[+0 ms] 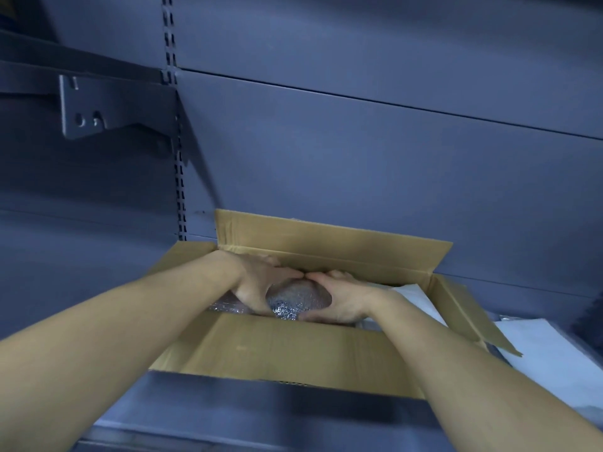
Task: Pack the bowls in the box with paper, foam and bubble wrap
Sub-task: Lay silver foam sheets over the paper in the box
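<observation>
Down on the grey-blue metal shelf (228,402), as the head camera sees it, a cardboard box (277,350) sits open. Its far flap stands up against the back panel (359,151), and its left and right flaps are spread outward. Both bare forearms reach over the near cardboard edge and into the box.

The left hand (257,282) and the right hand (342,298) come in from either side of a bubble-wrapped bundle (298,296), which is rounded and glints silver. The fingers of each hand are curled round it, and the two hands' fingertips touch at its far side. The bundle is inside the box, left of the middle and low behind the near edge. I cannot tell whether it rests on the bottom or is held up, nor what the wrap covers.

More loose bubble wrap (222,305) shows inside the box, just beside the heel of the left hand. A white sheet (414,298) lies in the right end of the box. A second white sheet (548,353) lies outside it on the shelf, beside the right flap.

Up to the left, a metal bracket (85,109) hangs from a slotted upright (173,93).
</observation>
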Demonstrator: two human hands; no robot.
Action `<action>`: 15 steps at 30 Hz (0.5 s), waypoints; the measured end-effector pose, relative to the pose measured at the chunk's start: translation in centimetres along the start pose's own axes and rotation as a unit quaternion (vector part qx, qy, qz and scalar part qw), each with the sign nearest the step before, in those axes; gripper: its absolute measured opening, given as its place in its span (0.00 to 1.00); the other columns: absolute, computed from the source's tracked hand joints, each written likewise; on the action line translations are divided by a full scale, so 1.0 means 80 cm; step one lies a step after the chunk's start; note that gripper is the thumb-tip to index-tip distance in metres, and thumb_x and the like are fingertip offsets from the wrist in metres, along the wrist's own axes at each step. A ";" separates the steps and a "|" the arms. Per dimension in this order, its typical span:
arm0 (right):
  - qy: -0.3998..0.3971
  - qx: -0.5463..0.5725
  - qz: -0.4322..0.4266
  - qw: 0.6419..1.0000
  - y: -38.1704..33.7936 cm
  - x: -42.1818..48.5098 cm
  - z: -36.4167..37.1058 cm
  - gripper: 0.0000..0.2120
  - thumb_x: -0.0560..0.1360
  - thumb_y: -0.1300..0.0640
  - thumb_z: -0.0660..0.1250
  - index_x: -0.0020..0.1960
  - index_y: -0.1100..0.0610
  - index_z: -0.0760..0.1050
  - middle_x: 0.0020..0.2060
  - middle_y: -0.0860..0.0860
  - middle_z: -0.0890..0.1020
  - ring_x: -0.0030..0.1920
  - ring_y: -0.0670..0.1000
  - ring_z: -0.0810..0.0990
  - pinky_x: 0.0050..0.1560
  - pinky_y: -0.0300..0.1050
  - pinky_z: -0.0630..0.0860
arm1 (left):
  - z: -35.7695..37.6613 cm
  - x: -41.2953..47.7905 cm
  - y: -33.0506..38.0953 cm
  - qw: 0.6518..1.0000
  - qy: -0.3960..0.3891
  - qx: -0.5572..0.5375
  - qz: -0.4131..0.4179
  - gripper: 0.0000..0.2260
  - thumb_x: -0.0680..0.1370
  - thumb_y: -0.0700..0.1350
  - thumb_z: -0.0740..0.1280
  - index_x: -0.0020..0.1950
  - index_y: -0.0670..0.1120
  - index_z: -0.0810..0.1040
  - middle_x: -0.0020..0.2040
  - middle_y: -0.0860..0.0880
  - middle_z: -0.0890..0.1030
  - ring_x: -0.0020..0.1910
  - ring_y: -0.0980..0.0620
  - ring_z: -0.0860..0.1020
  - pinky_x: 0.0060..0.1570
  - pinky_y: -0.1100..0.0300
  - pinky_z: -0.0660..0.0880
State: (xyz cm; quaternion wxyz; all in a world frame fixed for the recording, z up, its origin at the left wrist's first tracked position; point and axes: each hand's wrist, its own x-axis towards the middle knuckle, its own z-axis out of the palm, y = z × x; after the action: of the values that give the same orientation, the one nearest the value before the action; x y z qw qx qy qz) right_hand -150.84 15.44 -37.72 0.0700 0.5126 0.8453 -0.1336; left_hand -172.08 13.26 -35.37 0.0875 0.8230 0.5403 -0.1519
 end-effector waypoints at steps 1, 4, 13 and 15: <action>0.005 -0.001 -0.002 1.000 0.000 -0.002 -0.001 0.49 0.63 0.23 0.65 0.78 0.39 0.51 0.74 0.50 0.63 0.75 0.55 0.60 0.73 0.55 0.61 | 0.002 -0.001 -0.001 1.000 0.006 -0.006 0.003 0.46 0.66 0.69 0.70 0.75 0.69 0.45 0.75 0.53 0.62 0.75 0.48 0.62 0.71 0.48 0.64; 0.033 -0.021 -0.012 0.999 -0.001 -0.010 -0.006 0.49 0.62 0.23 0.65 0.76 0.37 0.51 0.74 0.48 0.63 0.75 0.55 0.61 0.73 0.58 0.60 | 0.008 -0.007 -0.004 0.998 0.044 -0.025 0.025 0.44 0.64 0.72 0.69 0.74 0.72 0.47 0.75 0.58 0.62 0.74 0.51 0.64 0.71 0.49 0.65; 0.050 -0.045 -0.051 0.996 0.008 -0.035 -0.009 0.46 0.68 0.29 0.67 0.78 0.40 0.49 0.77 0.46 0.57 0.77 0.53 0.57 0.74 0.55 0.57 | 0.010 -0.030 -0.015 0.992 0.118 -0.009 0.045 0.45 0.68 0.71 0.67 0.77 0.66 0.46 0.79 0.59 0.53 0.77 0.52 0.58 0.73 0.50 0.62; 0.042 -0.043 -0.049 0.997 0.011 -0.034 -0.006 0.46 0.69 0.30 0.67 0.79 0.40 0.49 0.77 0.47 0.57 0.76 0.53 0.57 0.74 0.55 0.58 | 0.011 -0.033 -0.016 0.993 0.105 0.004 0.048 0.44 0.68 0.69 0.69 0.76 0.67 0.46 0.79 0.59 0.54 0.77 0.53 0.57 0.74 0.50 0.60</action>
State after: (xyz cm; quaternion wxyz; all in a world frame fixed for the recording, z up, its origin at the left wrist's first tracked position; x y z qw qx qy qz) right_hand -148.82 13.66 -36.68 0.0499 0.4720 0.8766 -0.0792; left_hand -174.41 11.22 -35.24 0.0342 0.8599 0.5055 -0.0619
